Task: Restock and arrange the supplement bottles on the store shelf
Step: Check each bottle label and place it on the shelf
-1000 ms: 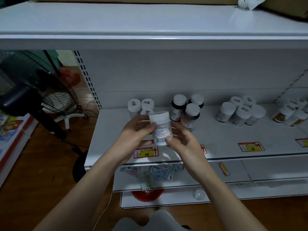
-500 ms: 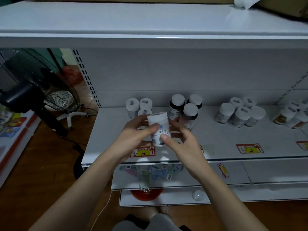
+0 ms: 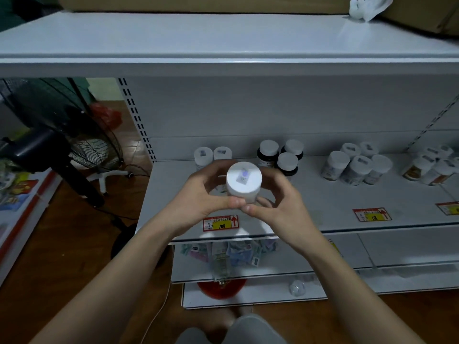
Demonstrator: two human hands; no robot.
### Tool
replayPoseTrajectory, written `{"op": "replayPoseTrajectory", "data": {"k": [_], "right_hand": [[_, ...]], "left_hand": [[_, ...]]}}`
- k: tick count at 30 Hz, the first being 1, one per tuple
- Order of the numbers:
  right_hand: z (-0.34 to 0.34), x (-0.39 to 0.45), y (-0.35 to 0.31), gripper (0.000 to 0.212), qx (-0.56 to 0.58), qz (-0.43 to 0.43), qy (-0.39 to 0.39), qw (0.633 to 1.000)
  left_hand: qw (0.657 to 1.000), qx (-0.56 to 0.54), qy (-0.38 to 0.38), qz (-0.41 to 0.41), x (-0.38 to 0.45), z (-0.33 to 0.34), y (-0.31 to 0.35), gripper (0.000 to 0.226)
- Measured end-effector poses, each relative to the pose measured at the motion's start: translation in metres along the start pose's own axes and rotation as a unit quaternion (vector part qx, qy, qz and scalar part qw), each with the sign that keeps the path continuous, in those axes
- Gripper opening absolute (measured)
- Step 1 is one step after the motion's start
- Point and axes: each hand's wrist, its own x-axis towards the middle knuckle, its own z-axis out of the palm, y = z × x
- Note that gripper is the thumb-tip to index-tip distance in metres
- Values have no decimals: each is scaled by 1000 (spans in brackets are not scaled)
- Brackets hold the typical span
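— Where's the white supplement bottle point(image 3: 244, 179)?
— Held over the front of the middle shelf point(image 3: 323, 194), cap tilted toward the camera.
— And the grip?
— Left hand point(image 3: 198, 194) and right hand point(image 3: 278, 202) both curled around it, thumbs touching beneath.
— Behind?
— Two white-capped bottles point(image 3: 212, 155), then three dark bottles point(image 3: 280, 156) further right.

- You have two bare hands, left hand point(image 3: 198, 199) and right hand point(image 3: 280, 207), on one white-capped white plastic bottle point(image 3: 244, 179).
- You have three dark brown white-capped bottles point(image 3: 287, 163) on the shelf.
- You can see three red-and-yellow price tags point(image 3: 221, 222).
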Motion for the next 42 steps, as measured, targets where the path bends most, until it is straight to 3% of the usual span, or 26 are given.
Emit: {"op": "replayPoseTrajectory", "data": {"k": [6,16,27,31,36,42], "right_hand": [[6,-1,-14,55,1,-79,9,997],[11,-7,-22,58,17,-103,3,995],[7,-8,-27,54,-44,-15,-14,999],[7,-4,-35,62,-14,30,-11,999],[16,1,-45,47,24,69,-2,997],[24,8,-52,50,15,117,33,993]], "left_hand": [[998,-34,-32,43,-7,-5,4,70],[996,-48,-51,57,-15,-8,10,70],[1000,0,-28,-9,-18,-11,15,72],[999,4,-23,-45,-16,-12,19,57],[995,6,13,-100,-12,-10,27,35],[986,11,19,-164,-6,-10,36,47]]}}
